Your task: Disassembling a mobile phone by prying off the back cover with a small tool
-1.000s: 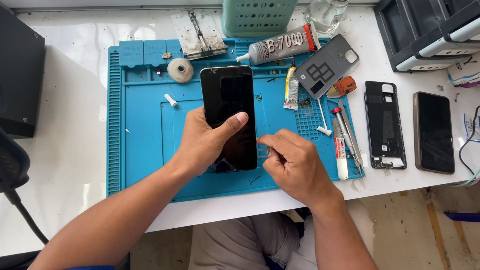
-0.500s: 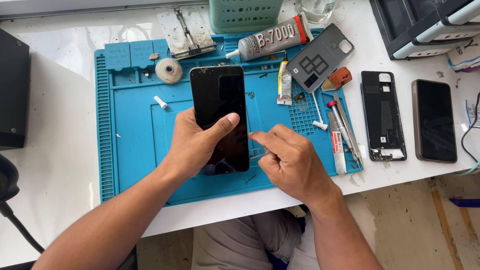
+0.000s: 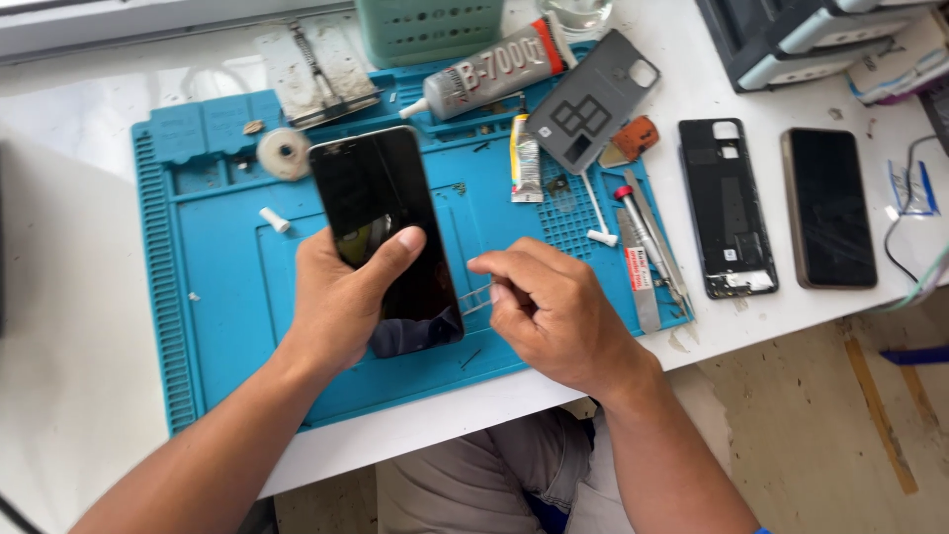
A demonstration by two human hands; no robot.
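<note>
Blue silicone mat [image 3: 227,297] is seen from the head view, spread on a white table [image 3: 79,297]; a black phone [image 3: 381,222] is held screen up near the mat's middle by the left hand [image 3: 341,302], fingers wrapped round its lower left edge and the thumb pressed on the glass; the right hand [image 3: 554,316] is curled just beside the phone's right edge, its fingers pinched on thin metal tweezers [image 3: 476,297] whose tips are pointed at that edge. A glue tube [image 3: 484,71] and a grey back cover [image 3: 591,99] are laid along the mat's far side; a small tape roll [image 3: 285,153] is set near the far left corner. Off the mat to the right, a black frame [image 3: 730,206] and a second phone [image 3: 828,206] are laid side by side.
</note>
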